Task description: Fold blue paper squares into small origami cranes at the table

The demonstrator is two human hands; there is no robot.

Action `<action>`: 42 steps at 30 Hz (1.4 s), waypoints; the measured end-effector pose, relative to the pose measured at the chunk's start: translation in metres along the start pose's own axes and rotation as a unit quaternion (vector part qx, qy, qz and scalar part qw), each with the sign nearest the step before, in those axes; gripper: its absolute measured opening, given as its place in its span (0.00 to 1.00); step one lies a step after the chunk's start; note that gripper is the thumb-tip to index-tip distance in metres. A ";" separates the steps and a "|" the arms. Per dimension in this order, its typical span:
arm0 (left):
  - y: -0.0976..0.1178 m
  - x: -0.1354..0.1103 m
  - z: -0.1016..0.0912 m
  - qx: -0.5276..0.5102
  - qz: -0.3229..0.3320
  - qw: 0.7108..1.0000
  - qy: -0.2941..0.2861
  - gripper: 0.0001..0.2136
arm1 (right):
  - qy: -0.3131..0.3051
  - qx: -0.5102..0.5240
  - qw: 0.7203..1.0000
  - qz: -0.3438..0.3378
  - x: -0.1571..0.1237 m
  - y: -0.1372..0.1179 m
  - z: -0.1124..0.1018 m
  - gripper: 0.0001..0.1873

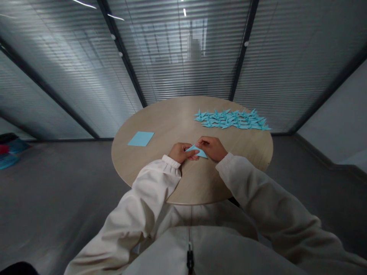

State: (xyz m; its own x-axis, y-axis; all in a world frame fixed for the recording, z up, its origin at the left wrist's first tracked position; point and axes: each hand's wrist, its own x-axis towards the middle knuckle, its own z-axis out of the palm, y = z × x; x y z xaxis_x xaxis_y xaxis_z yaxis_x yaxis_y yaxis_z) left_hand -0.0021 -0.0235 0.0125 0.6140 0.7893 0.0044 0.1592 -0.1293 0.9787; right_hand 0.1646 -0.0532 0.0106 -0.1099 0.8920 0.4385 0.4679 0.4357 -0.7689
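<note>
Between my hands is a small piece of light blue origami paper (202, 153), folded to a triangular shape, above the near middle of the round table. My left hand (181, 152) pinches its left side, thumb on top and fingers beneath. My right hand (212, 147) has its fingers closed on the upper edge, with the fingertips partly hidden. Flat on the table to the left lies a light blue square sheet (141, 138), apart from my hands. Beyond my right hand, several folded blue paper cranes (229, 119) stand close together in rows.
The round wooden table (172, 110) has its near edge against my body. Behind it rises a glass partition with blinds (183, 72). On the floor at far left are bags or a bin with blue and red parts (11, 149), not clearly seen.
</note>
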 end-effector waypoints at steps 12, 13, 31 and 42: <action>-0.002 0.006 -0.005 -0.067 0.000 0.996 0.052 0.19 | 0.001 0.007 1.000 0.023 0.000 0.005 0.003 0.10; -0.002 0.006 -0.005 -0.071 -0.003 0.996 0.047 0.20 | -0.006 0.010 1.000 0.027 0.000 0.004 0.004 0.10; 0.000 0.008 -0.008 -0.082 0.023 0.994 0.075 0.22 | 0.028 -0.004 0.999 0.027 0.001 0.003 0.001 0.11; -0.005 0.011 -0.012 -0.099 0.045 0.986 0.123 0.20 | 0.051 0.051 0.996 0.046 0.003 0.006 0.001 0.10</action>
State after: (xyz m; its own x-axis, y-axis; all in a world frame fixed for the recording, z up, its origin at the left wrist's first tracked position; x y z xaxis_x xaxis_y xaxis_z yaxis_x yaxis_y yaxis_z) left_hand -0.0051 -0.0069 0.0103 0.4085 0.9049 0.1193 -0.0562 -0.1055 0.9928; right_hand 0.1661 -0.0477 0.0067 0.0209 0.9144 0.4042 0.3789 0.3669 -0.8496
